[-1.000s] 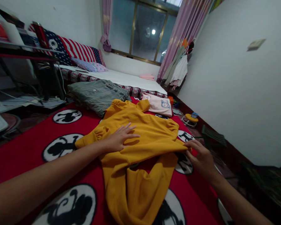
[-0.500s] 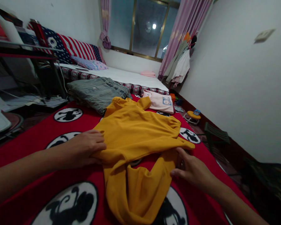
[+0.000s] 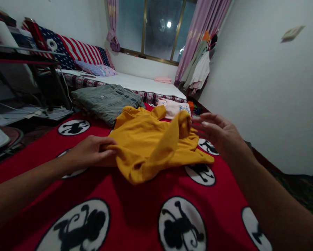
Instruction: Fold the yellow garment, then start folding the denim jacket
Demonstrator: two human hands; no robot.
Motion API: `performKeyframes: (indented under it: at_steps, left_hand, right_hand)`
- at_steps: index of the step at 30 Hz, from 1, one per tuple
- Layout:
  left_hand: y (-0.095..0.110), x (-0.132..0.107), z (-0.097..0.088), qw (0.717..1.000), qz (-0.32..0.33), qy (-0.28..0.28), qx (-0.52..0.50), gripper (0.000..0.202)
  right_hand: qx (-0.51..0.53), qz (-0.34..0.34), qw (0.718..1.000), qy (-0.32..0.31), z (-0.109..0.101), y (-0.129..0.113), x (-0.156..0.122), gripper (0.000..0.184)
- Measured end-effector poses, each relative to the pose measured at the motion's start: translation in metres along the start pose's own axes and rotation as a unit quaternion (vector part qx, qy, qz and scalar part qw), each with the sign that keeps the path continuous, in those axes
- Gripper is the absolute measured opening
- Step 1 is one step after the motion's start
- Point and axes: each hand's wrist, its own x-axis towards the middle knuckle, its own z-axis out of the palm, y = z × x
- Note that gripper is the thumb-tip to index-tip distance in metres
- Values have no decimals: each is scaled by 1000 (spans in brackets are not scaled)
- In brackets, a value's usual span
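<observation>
A yellow long-sleeved shirt (image 3: 138, 130) lies crumpled on a red blanket (image 3: 135, 209) printed with dark figures in white circles. My left hand (image 3: 93, 150) pinches its near left edge between thumb and fingers. One sleeve is lifted off the blanket and curves up over the shirt's body towards the right. Beside that sleeve's raised end is my right hand (image 3: 216, 130), its fingers stretched out and apart. Whether the fingertips still touch the cloth I cannot make out.
Beyond the shirt are folded grey-green denim clothing (image 3: 106, 101) and a folded pink shirt (image 3: 172, 108). A bed with a white sheet (image 3: 135, 81) stands under the window. At the left is a cluttered desk (image 3: 23, 57); clothes (image 3: 199, 71) hang by the curtain.
My right hand has moved up and away, and the sleeve that lay looped near me has swung up over the shirt. My left hand has lifted the near left edge slightly.
</observation>
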Motion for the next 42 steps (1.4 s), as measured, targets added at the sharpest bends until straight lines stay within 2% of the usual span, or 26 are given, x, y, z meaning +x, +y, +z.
performKeyframes:
  at_steps: [2, 4, 7, 9, 11, 13, 15, 16, 20, 22, 24, 27, 29, 31, 35, 38, 42]
  left_hand:
    - [-10, 13, 4, 995, -79, 46, -42, 49]
    - [-22, 22, 11, 988, -119, 76, -68, 55]
    - [-37, 26, 24, 987, -127, 73, -64, 56]
    - [-41, 24, 33, 989, -125, 74, -35, 57]
    - [-41, 22, 39, 990, -114, 77, -19, 56]
    - [-38, 21, 41, 992, -99, 66, -33, 54]
    - [-36, 21, 41, 991, -101, 68, -57, 50]
    - [-35, 20, 40, 989, -108, 77, -68, 49]
    - [-33, 20, 37, 977, -142, 127, -93, 46]
    - [-35, 20, 36, 974, -153, 135, -100, 45]
    - [-36, 19, 37, 971, -162, 139, -106, 45]
    - [-38, 19, 37, 970, -167, 144, -100, 45]
    - [-39, 19, 36, 972, -162, 142, -94, 46]
    - [-39, 19, 36, 973, -160, 138, -91, 47]
    - [-38, 20, 36, 975, -157, 137, -83, 45]
    - [-38, 21, 36, 975, -155, 137, -86, 44]
    - [-33, 19, 33, 975, -143, 137, -100, 41]
  right_hand:
    - [8, -65, 992, 108, -2, 17, 12, 35]
    - [-68, -77, 985, 136, -2, 41, 9, 44]
    - [-222, -42, 971, 79, -8, 82, -17, 50]
    - [-282, -28, 959, 22, -19, 107, -35, 59]
    - [-322, -40, 946, -9, -33, 126, -48, 64]
    - [-364, -60, 930, -11, -46, 138, -54, 49]
    - [-399, -50, 916, 9, -55, 138, -53, 29]
    - [-417, -30, 908, 24, -58, 134, -49, 25]
    - [-456, 48, 882, 112, -57, 105, -15, 26]
    - [-404, 31, 902, 153, -52, 95, 11, 27]
    - [-306, -5, 935, 181, -44, 96, 35, 33]
    - [-181, -18, 966, 184, -29, 113, 55, 58]
    - [-175, -9, 969, 172, -23, 129, 55, 68]
    - [-221, -3, 958, 183, -21, 145, 48, 66]
    - [-238, 31, 946, 219, -30, 169, 34, 66]
    - [-238, 48, 945, 221, -39, 176, 34, 66]
    - [-286, 68, 929, 226, -41, 169, 41, 63]
